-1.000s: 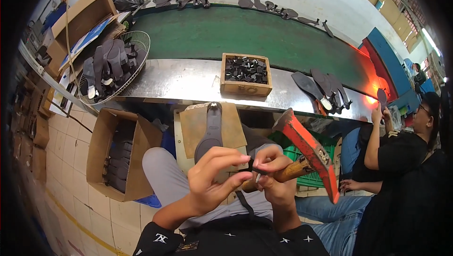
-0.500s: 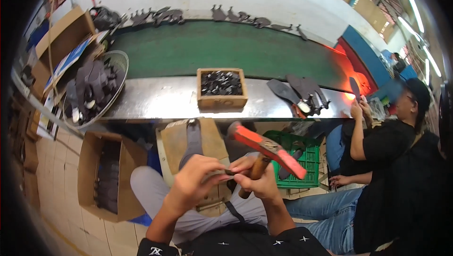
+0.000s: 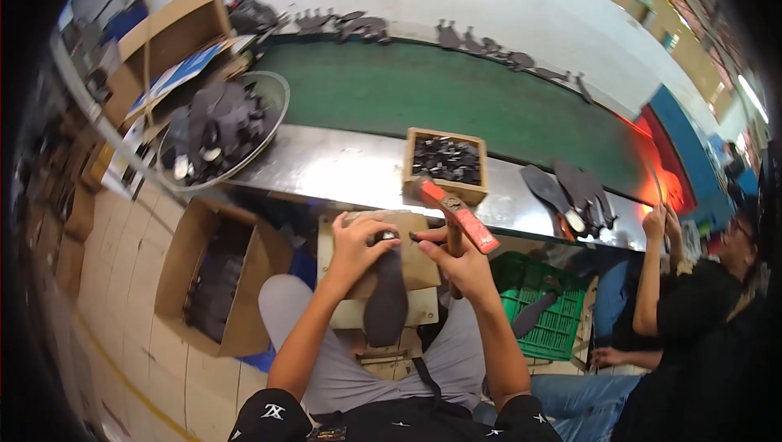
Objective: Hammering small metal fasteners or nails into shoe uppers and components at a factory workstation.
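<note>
A dark grey insole-shaped piece [image 3: 386, 305] lies lengthwise on the tan work board [image 3: 421, 267] over my lap, its broad end towards me. My left hand [image 3: 356, 253] is closed around its narrow far end, where something shiny shows between the fingers. Just right of it, my right hand [image 3: 466, 269] grips the wooden handle of a hammer [image 3: 459, 215] with a red-painted head, held upright. Between that hand's thumb and forefinger sits a small dark piece, too small to name, pointing towards the insole's narrow end.
Beyond the board, a wooden box [image 3: 410, 188] of small dark parts stands on a metal ledge [image 3: 326, 167] beside a green conveyor belt [image 3: 423, 87]. A wire basket [image 3: 281, 120] and cardboard box [image 3: 269, 267] are left. Right are a green crate [image 3: 562, 332] and a co-worker [image 3: 692, 303].
My hands, close together before, have moved apart and farther out over the board. The left now holds the insole's narrow end. The whole view has shifted, with the scene moving rightward in it.
</note>
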Demonstrator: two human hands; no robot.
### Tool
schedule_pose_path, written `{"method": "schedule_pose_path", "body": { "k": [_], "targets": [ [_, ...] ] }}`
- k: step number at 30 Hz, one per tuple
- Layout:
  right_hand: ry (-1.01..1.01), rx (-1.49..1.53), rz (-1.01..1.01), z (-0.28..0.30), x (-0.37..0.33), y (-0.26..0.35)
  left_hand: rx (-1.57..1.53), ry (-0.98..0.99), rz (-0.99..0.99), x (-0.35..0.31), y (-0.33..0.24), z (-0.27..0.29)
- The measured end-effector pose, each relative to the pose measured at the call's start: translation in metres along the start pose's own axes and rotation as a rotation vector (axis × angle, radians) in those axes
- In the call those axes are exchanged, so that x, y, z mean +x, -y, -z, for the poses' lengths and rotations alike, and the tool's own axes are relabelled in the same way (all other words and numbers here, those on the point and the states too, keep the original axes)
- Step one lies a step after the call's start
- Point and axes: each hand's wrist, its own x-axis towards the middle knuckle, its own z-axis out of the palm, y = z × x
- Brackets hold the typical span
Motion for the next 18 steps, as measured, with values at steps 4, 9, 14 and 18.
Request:
{"method": "schedule_pose_path", "body": {
  "k": [4,9,14,18],
  "targets": [
    [-0.011,-0.175,0.097,-0.025,0.022,-0.005,-0.055,-0.059,0.05,-0.017,0.008,-0.001],
    [0.113,-0.479,0.24,-0.023,0.037,-0.028,-0.068,-0.075,0.028,-0.023,0.018,-0.005],
    [0.142,-0.594,0.495,-0.026,0.035,-0.023,-0.069,-0.096,-0.027,-0.021,0.018,-0.001],
    [0.153,-0.642,0.531,-0.028,0.035,-0.024,-0.164,-0.016,0.012,-0.02,0.025,0.001]
  ]
}}
